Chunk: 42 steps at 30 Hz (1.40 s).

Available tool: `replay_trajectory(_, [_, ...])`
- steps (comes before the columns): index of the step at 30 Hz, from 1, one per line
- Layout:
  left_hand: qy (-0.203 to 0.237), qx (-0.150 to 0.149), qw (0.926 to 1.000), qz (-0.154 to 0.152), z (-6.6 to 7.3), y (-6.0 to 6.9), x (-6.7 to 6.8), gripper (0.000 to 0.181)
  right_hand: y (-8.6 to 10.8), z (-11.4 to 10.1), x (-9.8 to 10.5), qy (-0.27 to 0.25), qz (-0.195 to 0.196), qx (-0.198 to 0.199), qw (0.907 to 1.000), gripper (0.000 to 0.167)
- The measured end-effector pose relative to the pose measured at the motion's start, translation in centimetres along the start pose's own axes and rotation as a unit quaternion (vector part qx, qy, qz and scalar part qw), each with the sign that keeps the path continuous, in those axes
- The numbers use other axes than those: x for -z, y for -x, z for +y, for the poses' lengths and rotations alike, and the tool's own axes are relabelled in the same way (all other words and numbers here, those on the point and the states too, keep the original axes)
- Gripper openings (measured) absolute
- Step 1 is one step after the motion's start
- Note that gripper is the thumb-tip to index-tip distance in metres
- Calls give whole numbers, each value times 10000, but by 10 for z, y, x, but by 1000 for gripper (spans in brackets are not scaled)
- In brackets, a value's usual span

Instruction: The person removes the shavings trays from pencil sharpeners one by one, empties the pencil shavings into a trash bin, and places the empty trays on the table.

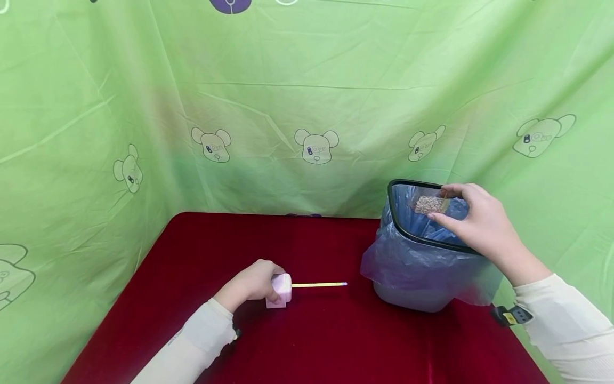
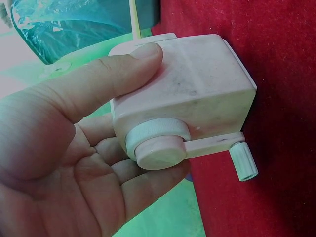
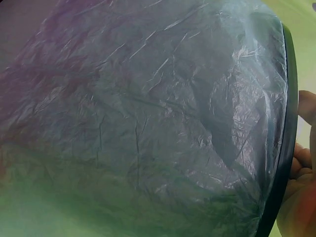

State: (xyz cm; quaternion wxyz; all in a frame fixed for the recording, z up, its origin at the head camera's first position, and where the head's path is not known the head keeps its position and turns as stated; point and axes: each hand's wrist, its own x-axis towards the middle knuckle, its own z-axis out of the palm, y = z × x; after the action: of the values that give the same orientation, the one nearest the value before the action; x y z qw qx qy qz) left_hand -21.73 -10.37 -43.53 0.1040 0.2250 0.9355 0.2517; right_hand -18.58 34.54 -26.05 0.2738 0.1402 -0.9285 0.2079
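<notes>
My left hand (image 1: 256, 281) holds a pale pink crank pencil sharpener (image 1: 283, 290) above the red table, thumb on its top and fingers under it. In the left wrist view the sharpener's crank handle (image 2: 244, 162) points toward the camera side. A yellow pencil (image 1: 318, 285) sticks out of the sharpener's far end, to the right in the head view. Over the mouth of a lined trash bin (image 1: 413, 296), my right hand (image 1: 484, 218) pinches a small see-through shavings tray (image 1: 430, 205) with brownish shavings in it. The right wrist view shows mainly the bag, with the tray hidden.
A bluish plastic bag (image 1: 422, 261) lines the bin and hangs over its outside, under a black rim (image 1: 394, 213). The bin stands at the right of the red-covered table (image 1: 230, 237). Green cloth (image 1: 268, 96) with bear prints hangs behind and on both sides.
</notes>
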Motion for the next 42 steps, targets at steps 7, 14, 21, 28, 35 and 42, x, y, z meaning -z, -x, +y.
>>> replay_trajectory(7, [-44,-35,10000,17,-2,-1,0,60,0,3,-1,180,35,242,9995,58])
replay_trajectory(14, [-43,22,10000,3,-2,-1,-2,60,0,4,1,301,2,289,9991,57])
replay_trajectory(21, [-59,24,10000,4,-1,-1,0,59,0,9,2,460,-149,357,9982,60])
replay_trajectory(28, [-104,26,9999,16,0,-2,0,57,-1,9,2,609,-181,555,9964,60])
replay_trajectory(35, [-72,76,9999,26,0,-1,-1,59,-2,12,-1,714,-174,712,9947,60])
replay_trajectory(42, [-76,89,9999,30,-1,-1,-1,60,-3,12,-2,998,-87,893,9910,60])
